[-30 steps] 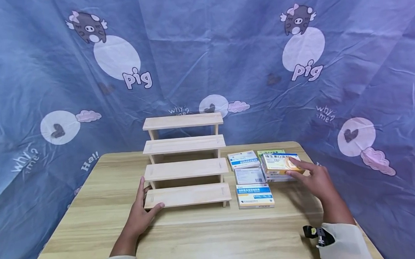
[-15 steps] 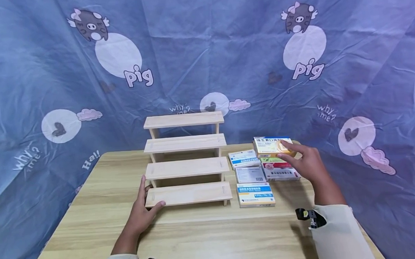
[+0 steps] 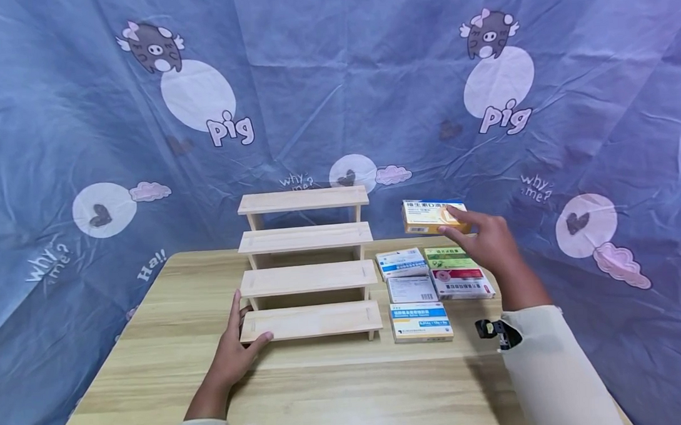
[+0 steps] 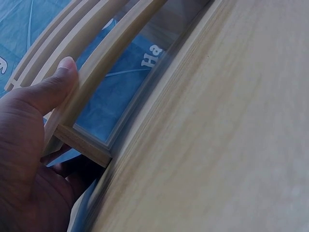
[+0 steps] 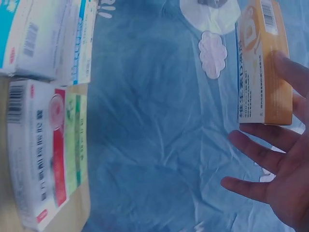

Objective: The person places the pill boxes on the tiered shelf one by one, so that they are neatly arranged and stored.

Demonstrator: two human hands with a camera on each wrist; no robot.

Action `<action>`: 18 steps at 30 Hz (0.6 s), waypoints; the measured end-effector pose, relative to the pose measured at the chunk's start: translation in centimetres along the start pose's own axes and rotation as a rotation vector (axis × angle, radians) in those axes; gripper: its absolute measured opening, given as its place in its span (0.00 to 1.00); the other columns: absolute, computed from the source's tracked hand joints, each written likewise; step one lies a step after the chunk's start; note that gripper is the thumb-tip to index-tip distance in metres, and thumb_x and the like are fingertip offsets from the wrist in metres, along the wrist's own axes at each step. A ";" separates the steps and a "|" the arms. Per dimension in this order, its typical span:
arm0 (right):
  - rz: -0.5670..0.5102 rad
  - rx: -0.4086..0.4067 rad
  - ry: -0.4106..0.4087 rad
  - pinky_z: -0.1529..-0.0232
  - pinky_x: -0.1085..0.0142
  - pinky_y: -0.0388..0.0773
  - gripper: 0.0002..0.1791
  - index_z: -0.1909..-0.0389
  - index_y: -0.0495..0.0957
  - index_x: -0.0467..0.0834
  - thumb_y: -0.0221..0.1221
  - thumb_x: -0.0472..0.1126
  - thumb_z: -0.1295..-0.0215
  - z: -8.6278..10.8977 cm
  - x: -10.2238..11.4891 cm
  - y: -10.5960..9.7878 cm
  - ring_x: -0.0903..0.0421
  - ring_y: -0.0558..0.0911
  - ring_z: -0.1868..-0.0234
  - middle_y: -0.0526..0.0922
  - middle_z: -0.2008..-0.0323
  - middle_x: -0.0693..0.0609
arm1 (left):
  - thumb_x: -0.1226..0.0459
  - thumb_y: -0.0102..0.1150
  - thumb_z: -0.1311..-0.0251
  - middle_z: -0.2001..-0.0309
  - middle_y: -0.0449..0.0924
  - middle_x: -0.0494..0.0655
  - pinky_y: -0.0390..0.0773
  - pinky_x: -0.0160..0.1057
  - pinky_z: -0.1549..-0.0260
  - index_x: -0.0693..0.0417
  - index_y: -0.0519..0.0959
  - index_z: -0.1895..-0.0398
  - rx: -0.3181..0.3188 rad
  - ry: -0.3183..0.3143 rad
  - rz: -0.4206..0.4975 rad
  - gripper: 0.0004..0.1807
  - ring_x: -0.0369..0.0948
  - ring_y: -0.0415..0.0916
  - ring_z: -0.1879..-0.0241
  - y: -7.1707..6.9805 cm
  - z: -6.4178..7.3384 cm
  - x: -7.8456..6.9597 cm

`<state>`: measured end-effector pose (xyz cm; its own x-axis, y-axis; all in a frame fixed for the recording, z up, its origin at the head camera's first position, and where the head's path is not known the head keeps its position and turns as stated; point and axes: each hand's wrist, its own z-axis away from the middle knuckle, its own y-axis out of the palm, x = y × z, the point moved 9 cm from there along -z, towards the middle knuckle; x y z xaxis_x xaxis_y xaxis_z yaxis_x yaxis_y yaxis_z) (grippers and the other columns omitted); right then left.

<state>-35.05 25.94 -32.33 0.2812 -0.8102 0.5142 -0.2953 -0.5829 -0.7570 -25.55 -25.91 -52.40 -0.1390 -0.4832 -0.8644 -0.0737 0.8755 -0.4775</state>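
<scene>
A pale wooden display rack (image 3: 309, 278) with stepped shelves stands on the table. My left hand (image 3: 231, 357) grips the left end of its lowest shelf. In the left wrist view the thumb (image 4: 54, 87) lies on top of the board, and the other fingers reach underneath beside the end leg. Raised above the back right of the table, my right hand (image 3: 488, 242) pinches a white-and-orange medicine box (image 3: 425, 217) by its right end. The right wrist view shows this medicine box (image 5: 264, 72) against the thumb, with the lower fingers spread apart.
Several medicine boxes lie right of the rack: a green one (image 3: 449, 257), a red-and-white one (image 3: 462, 284), and blue-and-white ones, the nearest blue-and-white box (image 3: 421, 323) toward the front. A blue printed curtain (image 3: 291, 83) hangs behind the wooden table (image 3: 335, 394).
My right hand has lifted the white-and-orange medicine box off the other boxes and carried it up and leftward, uncovering the green and red-and-white ones. The left hand keeps its grip on the rack.
</scene>
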 end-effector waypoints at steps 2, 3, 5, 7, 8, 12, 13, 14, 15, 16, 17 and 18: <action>0.003 -0.007 0.012 0.51 0.41 0.82 0.34 0.24 0.78 0.51 0.67 0.61 0.24 -0.6 0.5 0.1 0.34 0.83 0.45 0.86 0.38 0.30 | 0.56 0.73 0.28 0.17 0.64 0.66 0.65 0.68 0.25 0.41 0.26 0.09 0.001 -0.002 0.001 0.67 0.65 0.67 0.20 0.0 0.0 -0.1; 0.002 -0.009 0.019 0.51 0.43 0.82 0.34 0.24 0.78 0.51 0.67 0.62 0.24 -0.9 0.8 0.1 0.34 0.83 0.45 0.85 0.37 0.29 | 0.56 0.73 0.28 0.17 0.64 0.66 0.65 0.68 0.25 0.41 0.26 0.09 0.002 -0.003 0.002 0.67 0.65 0.67 0.20 0.0 0.0 -0.1; 0.011 -0.019 0.032 0.51 0.44 0.81 0.35 0.24 0.77 0.52 0.66 0.63 0.25 -1.5 1.1 0.4 0.34 0.82 0.44 0.84 0.34 0.29 | 0.56 0.73 0.28 0.17 0.64 0.66 0.65 0.68 0.24 0.39 0.25 0.09 0.002 -0.004 -0.001 0.67 0.65 0.67 0.20 0.0 0.0 -0.1; 0.016 -0.042 0.029 0.50 0.43 0.81 0.35 0.24 0.77 0.52 0.66 0.63 0.24 -2.1 1.5 0.7 0.33 0.82 0.41 0.82 0.32 0.30 | 0.55 0.73 0.28 0.17 0.64 0.66 0.65 0.69 0.24 0.38 0.25 0.09 0.000 -0.004 -0.006 0.67 0.65 0.67 0.20 -0.1 0.0 0.0; 0.019 -0.055 0.025 0.48 0.41 0.82 0.35 0.24 0.77 0.52 0.66 0.63 0.24 -2.4 1.7 0.8 0.32 0.82 0.40 0.82 0.31 0.30 | 0.55 0.73 0.28 0.17 0.64 0.66 0.65 0.69 0.24 0.37 0.24 0.09 -0.001 -0.004 -0.010 0.67 0.65 0.67 0.20 -0.1 0.0 0.0; 0.024 -0.102 -0.011 0.43 0.36 0.82 0.34 0.24 0.77 0.51 0.67 0.60 0.24 -3.5 2.6 1.5 0.31 0.82 0.37 0.82 0.31 0.32 | 0.56 0.73 0.28 0.18 0.65 0.66 0.64 0.69 0.24 0.36 0.24 0.09 -0.004 -0.005 -0.016 0.68 0.65 0.67 0.20 -0.1 0.0 -0.1; 0.027 -0.111 -0.023 0.42 0.36 0.82 0.33 0.24 0.77 0.51 0.68 0.59 0.24 -3.8 2.9 1.6 0.31 0.82 0.38 0.83 0.31 0.33 | 0.56 0.73 0.28 0.18 0.65 0.67 0.64 0.69 0.24 0.37 0.25 0.09 -0.005 -0.005 -0.016 0.68 0.65 0.68 0.21 -0.1 0.0 -0.1; 0.032 -0.120 -0.032 0.40 0.36 0.81 0.33 0.24 0.77 0.50 0.68 0.58 0.24 -4.1 3.1 1.7 0.31 0.82 0.38 0.83 0.32 0.33 | 0.56 0.73 0.28 0.18 0.65 0.67 0.64 0.69 0.24 0.37 0.25 0.09 -0.005 -0.007 -0.016 0.68 0.65 0.68 0.21 -0.1 0.1 -0.1; 0.033 -0.128 -0.042 0.38 0.36 0.80 0.33 0.24 0.77 0.50 0.68 0.57 0.24 -4.3 3.3 1.8 0.31 0.83 0.38 0.84 0.32 0.33 | 0.56 0.73 0.28 0.18 0.65 0.67 0.64 0.69 0.24 0.38 0.25 0.09 -0.004 -0.007 -0.015 0.68 0.65 0.68 0.21 0.0 0.1 -0.1; 0.032 -0.136 -0.049 0.37 0.36 0.79 0.33 0.24 0.77 0.49 0.69 0.56 0.25 -4.6 3.5 1.9 0.31 0.83 0.39 0.84 0.33 0.34 | 0.56 0.73 0.28 0.18 0.65 0.67 0.64 0.69 0.24 0.38 0.25 0.09 -0.004 -0.009 -0.016 0.68 0.65 0.68 0.21 0.0 0.1 -0.2; 0.030 -0.145 -0.056 0.35 0.36 0.77 0.33 0.24 0.77 0.49 0.69 0.56 0.25 -4.9 3.7 1.9 0.32 0.84 0.39 0.85 0.33 0.34 | 0.56 0.73 0.28 0.18 0.65 0.66 0.64 0.68 0.24 0.38 0.25 0.09 -0.003 -0.010 -0.015 0.68 0.65 0.68 0.21 0.0 0.0 -0.2; 0.025 -0.151 -0.059 0.35 0.36 0.76 0.33 0.24 0.78 0.49 0.69 0.56 0.25 -5.1 3.9 1.9 0.32 0.84 0.39 0.85 0.33 0.35 | 0.56 0.73 0.28 0.18 0.65 0.66 0.65 0.67 0.24 0.37 0.25 0.09 -0.002 -0.014 -0.016 0.68 0.64 0.68 0.21 0.0 0.0 -0.2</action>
<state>-39.18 21.32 -29.69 0.3239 -0.8220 0.4684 -0.4353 -0.5690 -0.6976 -25.52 -25.85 -52.26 -0.1244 -0.4967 -0.8590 -0.0780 0.8679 -0.4905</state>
